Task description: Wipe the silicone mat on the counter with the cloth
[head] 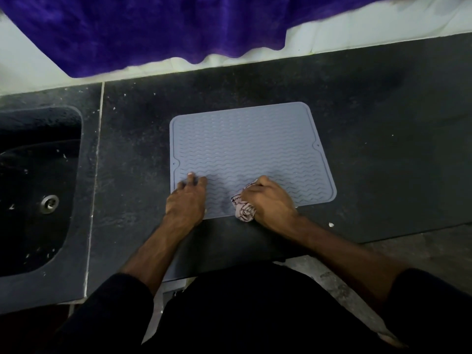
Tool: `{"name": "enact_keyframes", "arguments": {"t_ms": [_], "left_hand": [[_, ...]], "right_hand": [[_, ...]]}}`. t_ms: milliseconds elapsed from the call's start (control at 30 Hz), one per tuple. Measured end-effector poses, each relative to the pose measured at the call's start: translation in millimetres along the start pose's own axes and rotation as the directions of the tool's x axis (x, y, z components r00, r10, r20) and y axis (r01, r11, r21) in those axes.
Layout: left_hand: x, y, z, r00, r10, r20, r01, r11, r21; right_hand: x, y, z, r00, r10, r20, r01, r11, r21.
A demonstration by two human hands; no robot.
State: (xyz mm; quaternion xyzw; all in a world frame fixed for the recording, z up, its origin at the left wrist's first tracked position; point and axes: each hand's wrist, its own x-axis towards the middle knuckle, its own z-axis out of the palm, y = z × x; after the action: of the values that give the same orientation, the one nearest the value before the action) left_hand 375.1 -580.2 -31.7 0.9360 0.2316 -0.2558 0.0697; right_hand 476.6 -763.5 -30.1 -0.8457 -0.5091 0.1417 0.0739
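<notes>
A grey-blue silicone mat with wavy ridges lies flat on the dark counter. My left hand presses flat on the mat's near left corner, fingers spread, holding nothing. My right hand is closed around a bunched pale patterned cloth, which rests on the mat's near edge just right of the middle. Part of the cloth is hidden under my fingers.
A dark sink with a metal drain is set into the counter at the left. A purple fabric hangs over the white wall behind. Small white specks dot the counter. The counter's front edge runs just below my wrists.
</notes>
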Motion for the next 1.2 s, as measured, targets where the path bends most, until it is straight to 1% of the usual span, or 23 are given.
{"name": "enact_keyframes", "arguments": {"t_ms": [167, 233, 400, 467, 533, 667, 767, 833, 933, 1000, 1067, 1133, 1200], "left_hand": [[-2, -1, -1, 1.0, 0.009, -0.003, -0.009, 1.0, -0.012], [-3, 1, -2, 1.0, 0.002, 0.002, -0.002, 1.0, -0.011], [0, 3, -5, 1.0, -0.007, 0.023, 0.007, 1.0, -0.01], [0, 3, -5, 1.0, -0.007, 0.024, 0.007, 1.0, -0.01], [-1, 2, -6, 1.0, -0.01, 0.027, 0.01, 1.0, -0.012], [-1, 2, -5, 1.0, -0.005, 0.023, 0.005, 1.0, -0.014], [-1, 3, -4, 0.999, -0.021, 0.028, 0.021, 0.999, -0.025], [1, 5, -5, 0.998, -0.035, 0.053, 0.038, 0.998, -0.053], [5, 9, -7, 0.995, -0.056, 0.088, 0.071, 0.981, -0.181], [7, 12, -8, 0.994, -0.07, 0.085, 0.087, 0.972, -0.218], [9, 13, -7, 0.993, -0.075, 0.091, 0.093, 0.975, -0.203], [10, 13, -7, 0.992, -0.073, 0.104, 0.092, 0.978, -0.19], [10, 12, -7, 0.992, -0.07, 0.103, 0.088, 0.979, -0.182]], "right_hand": [[-26, 40, -4, 0.999, 0.05, -0.015, -0.05, 0.999, 0.003], [-29, 45, -7, 0.998, 0.067, -0.011, -0.067, 0.998, 0.006], [-10, 27, -6, 0.998, 0.001, -0.055, -0.001, 1.0, 0.001], [-5, 19, 0, 0.999, -0.024, -0.042, 0.023, 0.999, -0.023], [-7, 26, 1, 0.999, -0.04, -0.012, 0.04, 0.998, -0.043], [-32, 68, -9, 0.999, 0.025, 0.023, -0.024, 0.999, -0.036], [-40, 79, -15, 0.998, 0.052, 0.022, -0.05, 0.996, -0.074], [-34, 71, -17, 0.999, 0.035, -0.003, -0.035, 0.997, -0.067], [-18, 47, -15, 0.997, -0.021, -0.071, 0.021, 1.0, -0.012], [-8, 32, -9, 0.997, -0.072, -0.033, 0.071, 0.997, -0.029], [-7, 31, -3, 0.994, -0.108, 0.02, 0.109, 0.992, -0.06], [-17, 47, -5, 0.996, -0.08, 0.029, 0.081, 0.996, -0.04], [-32, 70, -11, 1.0, -0.018, 0.019, 0.018, 1.0, -0.004]]}}
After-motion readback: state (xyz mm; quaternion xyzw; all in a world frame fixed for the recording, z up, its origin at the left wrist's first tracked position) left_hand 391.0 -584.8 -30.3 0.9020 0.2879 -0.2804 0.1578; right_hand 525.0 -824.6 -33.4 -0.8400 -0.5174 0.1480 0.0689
